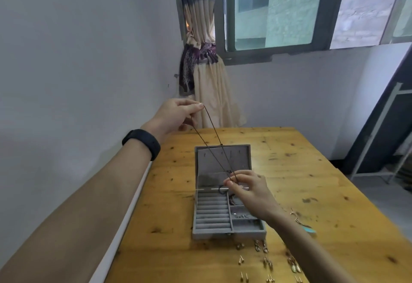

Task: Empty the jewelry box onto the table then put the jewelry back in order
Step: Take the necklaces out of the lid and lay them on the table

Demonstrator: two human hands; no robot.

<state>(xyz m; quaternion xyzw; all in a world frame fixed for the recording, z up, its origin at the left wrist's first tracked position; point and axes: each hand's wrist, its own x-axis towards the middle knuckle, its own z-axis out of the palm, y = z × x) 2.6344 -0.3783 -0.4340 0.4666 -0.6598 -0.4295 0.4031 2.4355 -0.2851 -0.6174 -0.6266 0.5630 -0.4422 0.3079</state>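
Note:
A grey jewelry box [211,232] lies open on the wooden table [301,171], its lid upright at the back. A thin dark cord necklace [210,142] stretches taut as a double strand between my hands. My left hand [178,113] pinches its upper end high above the table's far left corner. Over the box's hinge, my right hand [247,187] pinches the lower end. Small pieces lie in the box's right compartments [242,216]. Several gold earrings [267,262] lie in rows on the table in front of the box.
A gold bracelet and a turquoise piece [305,224] lie on the table to the right of my right wrist. A white wall runs along the table's left edge. A tied curtain [207,82] and a window stand behind the table.

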